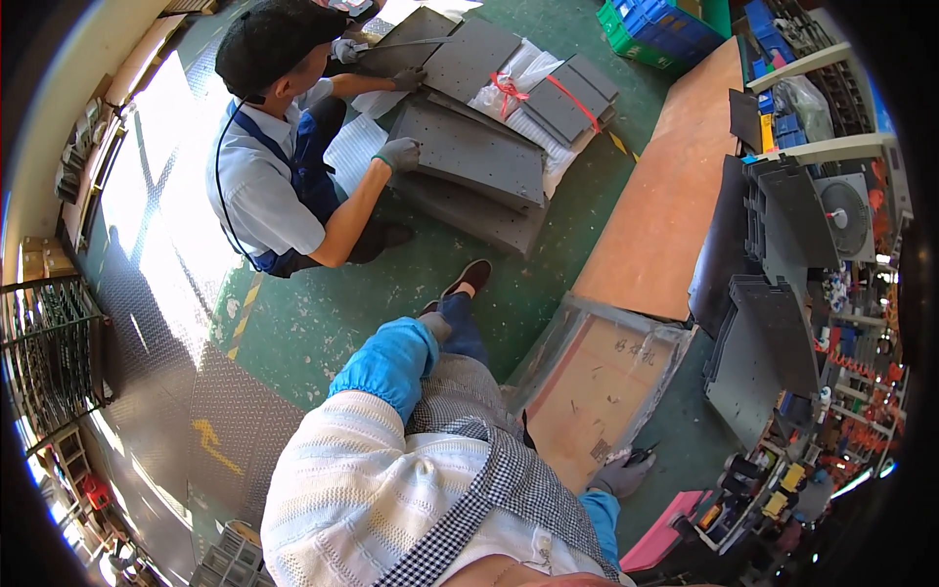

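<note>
My right hand (624, 474), in a grey glove, is beside the near right corner of a wooden board wrapped in clear film (597, 391). Its fingers curl around a small dark thing that I cannot make out. Close to my left leg is my left hand (436, 326), mostly covered by a blue sleeve cover (386, 364), so its fingers are hidden. Ahead, a crouching co-worker (279, 147) in grey gloves rests a hand on a stack of dark grey metal panels (469, 147). Red ties (572, 103) bind part of that stack.
A long wooden board (650, 205) runs along the right on the green floor (293, 323). Dark slotted panels (763, 352) lean beside it. Blue and green crates (665, 29) stand at the back. A pink panel (665, 531) lies near right; textured metal plates (235, 421) cover the left.
</note>
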`<state>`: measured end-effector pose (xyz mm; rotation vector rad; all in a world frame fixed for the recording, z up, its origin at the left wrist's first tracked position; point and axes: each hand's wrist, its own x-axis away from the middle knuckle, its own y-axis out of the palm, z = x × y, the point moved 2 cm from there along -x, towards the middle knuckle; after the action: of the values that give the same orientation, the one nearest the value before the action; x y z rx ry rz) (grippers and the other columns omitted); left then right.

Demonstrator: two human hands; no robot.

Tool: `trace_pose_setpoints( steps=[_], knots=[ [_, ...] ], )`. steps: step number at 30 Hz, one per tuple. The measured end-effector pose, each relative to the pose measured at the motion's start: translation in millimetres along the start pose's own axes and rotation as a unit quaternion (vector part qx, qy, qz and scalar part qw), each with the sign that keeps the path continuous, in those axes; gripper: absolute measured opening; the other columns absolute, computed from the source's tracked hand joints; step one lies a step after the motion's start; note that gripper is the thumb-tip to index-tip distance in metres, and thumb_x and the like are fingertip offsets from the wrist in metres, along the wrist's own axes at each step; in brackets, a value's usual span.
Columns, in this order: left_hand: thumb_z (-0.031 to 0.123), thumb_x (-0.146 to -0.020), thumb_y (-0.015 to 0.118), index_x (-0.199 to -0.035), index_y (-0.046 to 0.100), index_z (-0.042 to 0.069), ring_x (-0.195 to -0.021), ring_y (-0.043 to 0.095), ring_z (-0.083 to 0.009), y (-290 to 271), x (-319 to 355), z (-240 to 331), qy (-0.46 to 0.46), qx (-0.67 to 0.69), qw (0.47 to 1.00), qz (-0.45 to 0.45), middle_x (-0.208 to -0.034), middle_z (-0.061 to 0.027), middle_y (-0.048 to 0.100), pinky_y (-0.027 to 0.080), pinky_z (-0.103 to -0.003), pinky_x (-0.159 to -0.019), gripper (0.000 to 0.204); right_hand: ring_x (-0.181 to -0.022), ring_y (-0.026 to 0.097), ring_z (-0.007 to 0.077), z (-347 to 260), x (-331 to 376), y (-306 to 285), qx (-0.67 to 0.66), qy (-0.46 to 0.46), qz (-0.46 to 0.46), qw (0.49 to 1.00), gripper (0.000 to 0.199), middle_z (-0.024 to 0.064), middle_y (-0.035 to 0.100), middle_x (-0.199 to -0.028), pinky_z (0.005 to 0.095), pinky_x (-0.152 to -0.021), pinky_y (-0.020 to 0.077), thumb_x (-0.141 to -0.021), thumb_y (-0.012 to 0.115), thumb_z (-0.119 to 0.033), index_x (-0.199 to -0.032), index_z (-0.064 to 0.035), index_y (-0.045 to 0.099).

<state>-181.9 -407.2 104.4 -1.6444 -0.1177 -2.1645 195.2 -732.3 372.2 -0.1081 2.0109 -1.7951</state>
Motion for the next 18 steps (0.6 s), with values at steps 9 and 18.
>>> trace_pose_setpoints(
  steps=[9,18],
  knots=[
    [0.028,-0.087,0.055,-0.137,0.055,0.011,-0.13,0.05,-0.0307,1.8,-6.3,-2.9,0.0,0.018,1.0,0.016,-0.142,-0.0108,0.054,0.039,-0.039,-0.109,0.053,-0.102,0.064,0.04,20.1,-5.1,18.8,-0.064,0.042,-0.037,0.996,0.062,0.0227,0.063,-0.117,0.0486,-0.085,0.0509,-0.085,0.07,-0.015,-0.14,-0.0054,0.044],
    [0.024,-0.087,0.055,-0.135,0.057,0.009,-0.129,0.052,-0.0309,-4.8,3.8,12.5,-0.001,0.027,0.999,0.023,-0.139,-0.0122,0.056,0.04,-0.039,-0.108,0.05,-0.102,0.064,0.0404,25.1,-5.7,22.8,-0.092,0.033,-0.028,0.995,0.061,0.023,0.063,-0.115,0.0489,-0.087,0.0497,-0.085,0.068,-0.013,-0.141,-0.0048,0.045]
  ],
)
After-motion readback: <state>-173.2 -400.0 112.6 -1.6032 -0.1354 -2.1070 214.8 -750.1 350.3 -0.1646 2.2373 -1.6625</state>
